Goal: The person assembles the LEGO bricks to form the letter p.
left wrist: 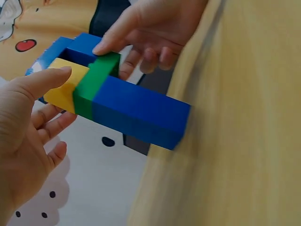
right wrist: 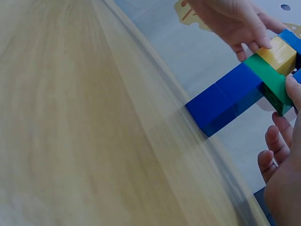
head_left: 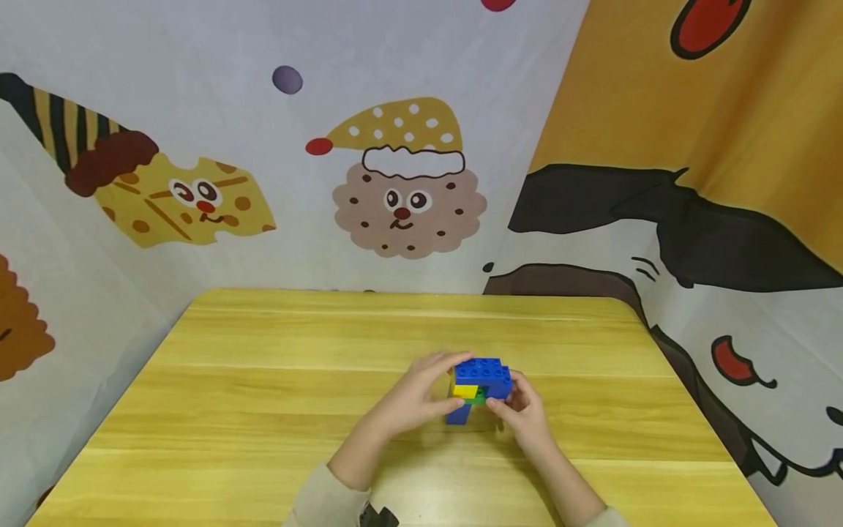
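Observation:
Both hands hold a small structure of toy building bricks. In the head view, a studded blue brick (head_left: 479, 373) lies across its top. A yellow brick (left wrist: 61, 89) sits on one side of a green brick (left wrist: 89, 87), and a column of blue bricks (right wrist: 225, 101) stands under the green one. My left hand (head_left: 418, 391) pinches the structure from the left, its thumb on the yellow brick. From the right my right hand (head_left: 527, 419) grips it, the thumb by the green brick and a blue brick beside it. The fingers behind are partly hidden.
A wood-grain table (head_left: 276, 395) lies beneath the hands. Behind it hangs a cloth (head_left: 217, 44) printed with cartoon figures, meeting the table's far and side edges.

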Tool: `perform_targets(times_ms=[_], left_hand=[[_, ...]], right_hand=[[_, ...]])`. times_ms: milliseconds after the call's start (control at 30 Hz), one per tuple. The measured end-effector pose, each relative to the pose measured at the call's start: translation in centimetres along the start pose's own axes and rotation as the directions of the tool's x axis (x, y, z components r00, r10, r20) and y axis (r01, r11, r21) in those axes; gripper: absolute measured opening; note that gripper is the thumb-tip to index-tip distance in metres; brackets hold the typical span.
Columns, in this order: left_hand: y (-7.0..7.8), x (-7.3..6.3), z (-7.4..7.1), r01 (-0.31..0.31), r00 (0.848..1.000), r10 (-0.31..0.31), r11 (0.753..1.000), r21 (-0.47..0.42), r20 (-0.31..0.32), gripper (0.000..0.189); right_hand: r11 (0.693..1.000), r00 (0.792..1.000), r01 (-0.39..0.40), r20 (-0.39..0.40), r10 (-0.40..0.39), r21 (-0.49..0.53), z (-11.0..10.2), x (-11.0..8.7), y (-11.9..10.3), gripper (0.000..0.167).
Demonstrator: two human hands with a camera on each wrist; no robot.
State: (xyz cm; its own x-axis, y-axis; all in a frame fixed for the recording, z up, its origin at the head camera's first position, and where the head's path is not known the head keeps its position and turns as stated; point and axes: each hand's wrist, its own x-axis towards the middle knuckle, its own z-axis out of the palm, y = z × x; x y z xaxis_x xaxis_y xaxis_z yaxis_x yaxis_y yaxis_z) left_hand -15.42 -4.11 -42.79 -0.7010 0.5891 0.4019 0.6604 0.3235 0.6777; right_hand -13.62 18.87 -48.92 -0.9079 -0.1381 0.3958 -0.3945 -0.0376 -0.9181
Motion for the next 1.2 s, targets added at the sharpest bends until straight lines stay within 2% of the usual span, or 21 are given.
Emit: perform_targets(times_ms=[333,600,700,967,1200], left_hand=[[-0.9,-1.3,0.6,0.073,0.997,-0.073,0.996,-0.043,0.001,0.083],[-1.5,-1.8,1.3,0.057,0.997,-0.06,0.996,-0.073,-0.039,0.085],[-1.5,-1.8,1.4,0.05,0.997,-0.054,0.995,-0.081,-0.053,0.085],[-1.2,-1.7,1.5,0.079,0.994,-0.09,0.987,-0.14,-0.067,0.085],[-0.4,-1.6,1.0,0.089,0.992,-0.106,0.974,-0.207,-0.075,0.081]], right_hand=[[1.0,1.0,-0.005,-0.012,0.004,-0.017,0.1,0.0,0.0,0.04],[1.0,1.0,-0.003,-0.019,0.003,-0.003,0.1,-0.1,0.1,0.043],[1.0,1.0,0.006,-0.008,-0.006,-0.001,0.1,-0.1,0.1,0.044],[1.0,1.0,0.016,-0.024,-0.017,-0.013,0.1,-0.1,-0.3,0.036],[0.998,0.998,0.057,0.036,-0.056,-0.017,0.0,0.0,-1.0,0.04]])
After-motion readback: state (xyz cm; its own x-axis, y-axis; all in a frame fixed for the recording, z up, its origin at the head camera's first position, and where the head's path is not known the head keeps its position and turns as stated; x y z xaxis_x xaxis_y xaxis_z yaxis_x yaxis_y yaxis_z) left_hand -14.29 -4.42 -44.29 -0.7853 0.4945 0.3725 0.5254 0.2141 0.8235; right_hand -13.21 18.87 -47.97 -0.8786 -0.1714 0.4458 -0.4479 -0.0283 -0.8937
